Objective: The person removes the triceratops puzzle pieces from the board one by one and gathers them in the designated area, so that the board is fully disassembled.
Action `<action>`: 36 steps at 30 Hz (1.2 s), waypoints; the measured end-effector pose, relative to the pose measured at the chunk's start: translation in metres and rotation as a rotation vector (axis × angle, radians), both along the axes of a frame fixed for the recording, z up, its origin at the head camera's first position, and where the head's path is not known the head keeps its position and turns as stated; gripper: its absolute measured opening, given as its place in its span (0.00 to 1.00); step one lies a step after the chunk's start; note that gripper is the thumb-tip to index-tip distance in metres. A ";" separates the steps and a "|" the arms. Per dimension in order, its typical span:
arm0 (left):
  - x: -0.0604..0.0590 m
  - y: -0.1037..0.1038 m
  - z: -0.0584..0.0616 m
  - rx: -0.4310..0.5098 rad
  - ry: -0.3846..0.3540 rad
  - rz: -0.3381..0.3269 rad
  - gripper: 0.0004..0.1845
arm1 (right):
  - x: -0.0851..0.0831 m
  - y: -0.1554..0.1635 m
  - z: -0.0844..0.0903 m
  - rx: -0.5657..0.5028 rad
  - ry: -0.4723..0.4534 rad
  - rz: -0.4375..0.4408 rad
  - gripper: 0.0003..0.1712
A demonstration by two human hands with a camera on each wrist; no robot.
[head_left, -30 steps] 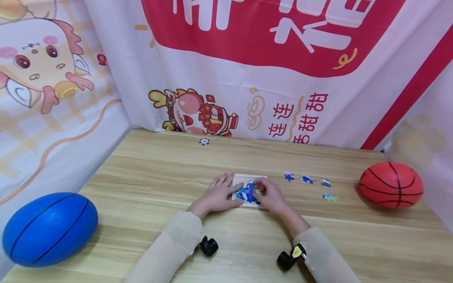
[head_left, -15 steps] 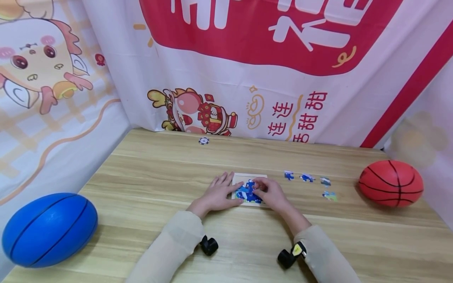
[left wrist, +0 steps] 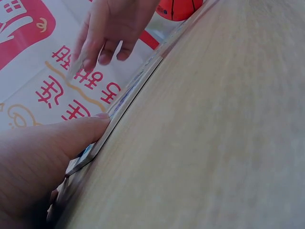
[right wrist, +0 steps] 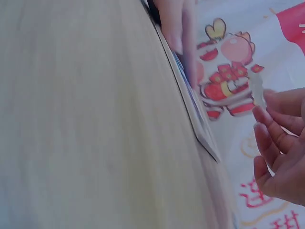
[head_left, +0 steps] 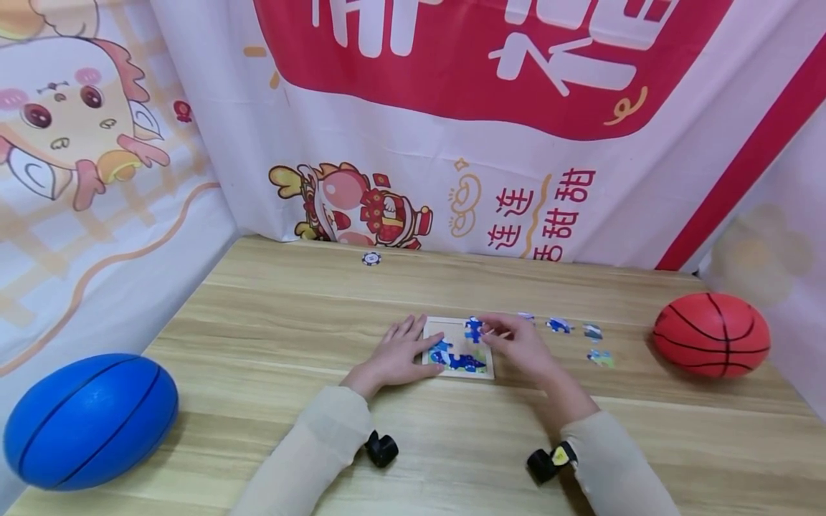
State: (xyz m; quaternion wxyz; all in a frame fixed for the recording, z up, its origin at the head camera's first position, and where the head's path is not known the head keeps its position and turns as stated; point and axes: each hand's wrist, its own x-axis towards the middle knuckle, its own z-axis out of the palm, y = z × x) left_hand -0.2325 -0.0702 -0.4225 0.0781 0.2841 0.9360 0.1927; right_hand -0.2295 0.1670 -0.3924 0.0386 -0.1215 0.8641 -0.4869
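Observation:
A small square puzzle board (head_left: 434, 326) lies on the wooden table (head_left: 284, 315), with blue pieces set along its lower part (head_left: 459, 360). My left hand (head_left: 401, 351) rests flat at the board's left edge, fingers straight, the thumb on the board (left wrist: 90, 128). My right hand (head_left: 516, 342) is raised just above the board's upper right corner and pinches a blue puzzle piece (head_left: 474, 329) between thumb and fingers. The piece shows edge-on in the wrist views (left wrist: 75, 71) (right wrist: 258, 90).
Several loose puzzle pieces (head_left: 558, 326) lie right of the board. A red basketball (head_left: 711, 335) sits at the far right, a blue ball (head_left: 89, 419) at the near left. A small round token (head_left: 371, 259) lies near the printed backdrop (head_left: 452, 107).
My right hand has lifted off the board's middle and shifted up and right, now holding a blue piece above the upper right corner. The left hand has stayed put.

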 end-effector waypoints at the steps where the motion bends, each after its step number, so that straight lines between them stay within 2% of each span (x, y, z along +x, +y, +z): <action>1: 0.000 0.000 0.000 -0.001 0.000 0.000 0.34 | 0.001 0.005 0.002 -0.006 -0.005 0.000 0.18; 8: 0.001 0.000 0.000 -0.003 0.002 0.004 0.34 | 0.008 0.044 0.007 -0.042 0.048 -0.024 0.17; 13: 0.001 0.001 -0.001 -0.010 0.006 0.004 0.34 | 0.012 0.076 0.005 -0.011 0.119 -0.061 0.18; 23: 0.001 0.001 -0.001 0.003 -0.002 0.010 0.34 | 0.019 0.129 -0.003 0.095 0.133 -0.191 0.22; 32: 0.001 0.000 -0.001 0.000 -0.005 0.013 0.34 | 0.018 0.146 -0.018 0.112 0.164 -0.192 0.21; 36: 0.001 0.001 -0.001 0.000 0.000 0.009 0.34 | 0.017 0.148 -0.026 0.137 0.151 -0.217 0.21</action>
